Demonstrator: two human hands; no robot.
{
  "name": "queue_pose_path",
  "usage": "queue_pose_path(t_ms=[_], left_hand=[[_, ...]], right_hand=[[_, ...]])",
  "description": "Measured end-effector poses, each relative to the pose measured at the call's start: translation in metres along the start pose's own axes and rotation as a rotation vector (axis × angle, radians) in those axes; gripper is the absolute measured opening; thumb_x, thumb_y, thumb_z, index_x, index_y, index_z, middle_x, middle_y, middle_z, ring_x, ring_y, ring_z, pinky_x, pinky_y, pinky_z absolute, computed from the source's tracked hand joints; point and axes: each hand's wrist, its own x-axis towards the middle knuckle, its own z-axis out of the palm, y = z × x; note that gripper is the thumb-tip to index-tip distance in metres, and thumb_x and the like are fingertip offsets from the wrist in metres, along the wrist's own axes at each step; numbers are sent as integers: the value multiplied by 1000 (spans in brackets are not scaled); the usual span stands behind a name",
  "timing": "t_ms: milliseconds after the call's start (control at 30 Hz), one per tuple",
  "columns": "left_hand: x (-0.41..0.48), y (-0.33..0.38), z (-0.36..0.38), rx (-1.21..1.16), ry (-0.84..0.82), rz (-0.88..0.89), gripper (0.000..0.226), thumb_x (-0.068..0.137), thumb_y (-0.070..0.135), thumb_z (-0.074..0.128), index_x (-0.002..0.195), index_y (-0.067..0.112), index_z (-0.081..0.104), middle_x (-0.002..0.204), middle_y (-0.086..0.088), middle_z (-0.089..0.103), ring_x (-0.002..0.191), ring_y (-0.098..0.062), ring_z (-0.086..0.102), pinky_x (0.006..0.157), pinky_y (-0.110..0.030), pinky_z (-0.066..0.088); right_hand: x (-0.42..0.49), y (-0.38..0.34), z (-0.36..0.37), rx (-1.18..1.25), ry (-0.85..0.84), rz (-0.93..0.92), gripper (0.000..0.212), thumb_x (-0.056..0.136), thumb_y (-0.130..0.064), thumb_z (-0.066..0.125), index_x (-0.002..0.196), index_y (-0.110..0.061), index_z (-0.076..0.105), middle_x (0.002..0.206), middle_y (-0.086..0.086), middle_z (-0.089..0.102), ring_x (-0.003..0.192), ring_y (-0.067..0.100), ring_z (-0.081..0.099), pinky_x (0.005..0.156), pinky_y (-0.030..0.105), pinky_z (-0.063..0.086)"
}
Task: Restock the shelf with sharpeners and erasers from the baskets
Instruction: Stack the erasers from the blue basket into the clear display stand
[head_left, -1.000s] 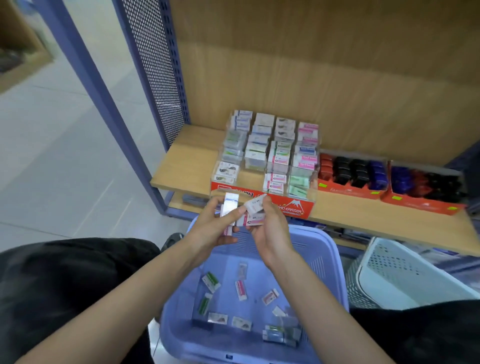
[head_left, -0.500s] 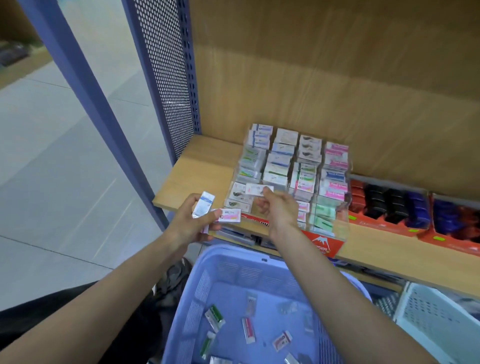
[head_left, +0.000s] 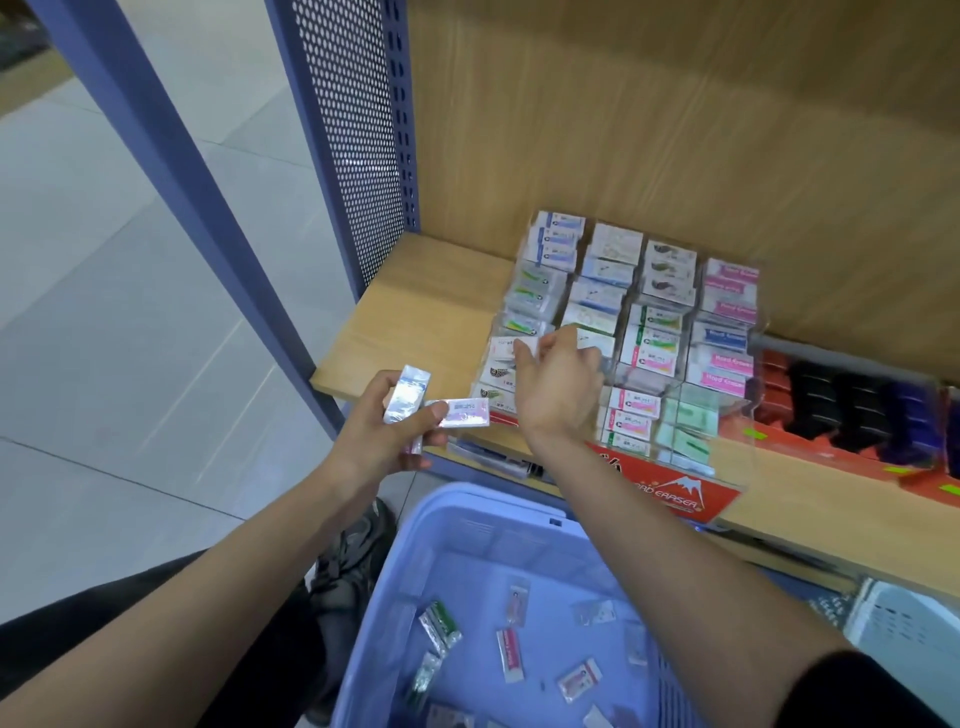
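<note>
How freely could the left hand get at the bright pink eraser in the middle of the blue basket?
Probably not freely: the left hand grips several erasers, though the pink eraser lies uncovered in the open blue basket below it.

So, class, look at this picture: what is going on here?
A person is restocking a shop shelf. Their right hand pinches a white eraser at the left column of the clear display rack. Their left hand holds spare erasers in front of the shelf. More loose erasers lie in the blue basket below.
</note>
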Motion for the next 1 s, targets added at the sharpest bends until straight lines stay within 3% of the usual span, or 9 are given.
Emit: queue_pose_path(t_ms=[100, 200, 267, 367, 500, 567, 800, 900, 1000], left_hand=[[-2, 0, 2, -7, -2, 9, 28, 86, 14, 66, 107, 19, 48, 89, 0, 70, 64, -8, 65, 50, -22, 51], [-5, 1, 5, -7, -4, 14, 28, 87, 14, 65, 108, 18, 48, 90, 0, 70, 63, -8, 64, 50, -21, 51], [-8, 1, 8, -4, -2, 17, 29, 87, 13, 65, 110, 17, 47, 90, -2, 69, 62, -7, 64, 49, -21, 51], [-14, 1, 13, 4, 10, 26, 30, 87, 13, 65, 110, 16, 48, 91, -4, 68, 61, -7, 64, 49, -22, 52], [-19, 3, 19, 11, 37, 32, 31, 87, 15, 65, 112, 17, 48, 92, -6, 68, 61, -5, 63, 52, -22, 53], [-21, 5, 20, 13, 45, 34, 31, 87, 15, 65, 112, 18, 48, 92, -4, 68, 60, -3, 63, 53, -21, 53], [-19, 7, 13, 31, 68, 25, 35, 88, 16, 65, 118, 16, 47, 92, -5, 68, 62, -4, 64, 52, -20, 52], [-18, 5, 10, 28, 71, 23, 36, 87, 15, 66, 118, 14, 47, 92, -5, 69, 63, -5, 64, 52, -21, 52], [-17, 4, 10, 27, 69, 20, 35, 87, 15, 65, 117, 14, 47, 90, -4, 68, 63, -5, 64, 52, -20, 52]], right_hand=[[-1, 6, 6, -198, 44, -148, 27, 93, -38, 51, 98, -13, 59, 94, 4, 61, 101, 25, 44, 84, 38, 34], [1, 18, 2, -301, 55, -229, 32, 96, -35, 46, 94, -10, 66, 103, 7, 54, 100, 26, 42, 84, 36, 33], [2, 25, -4, -224, 8, -258, 33, 97, -30, 45, 93, -8, 69, 103, 8, 49, 99, 25, 41, 86, 37, 38], [-5, 32, -16, 80, -87, -304, 27, 96, -15, 45, 114, -7, 64, 108, 10, 50, 103, 25, 47, 91, 40, 44], [-8, 36, -29, 204, -160, -273, 31, 93, -2, 44, 118, -7, 61, 115, 8, 50, 111, 23, 49, 94, 31, 43], [-1, 35, -29, 149, -197, -246, 29, 94, -5, 45, 117, -8, 63, 113, 8, 47, 112, 25, 47, 92, 29, 42], [10, 21, -13, -342, -338, -221, 36, 99, -30, 39, 124, -11, 55, 124, 13, 40, 118, 30, 36, 98, 43, 40], [11, 20, -10, -330, -318, -207, 36, 97, -32, 47, 127, -12, 50, 125, 13, 39, 119, 28, 35, 91, 38, 41], [10, 19, -10, -165, -220, -248, 22, 93, -22, 56, 113, -13, 54, 115, 9, 45, 112, 25, 39, 85, 33, 41]])
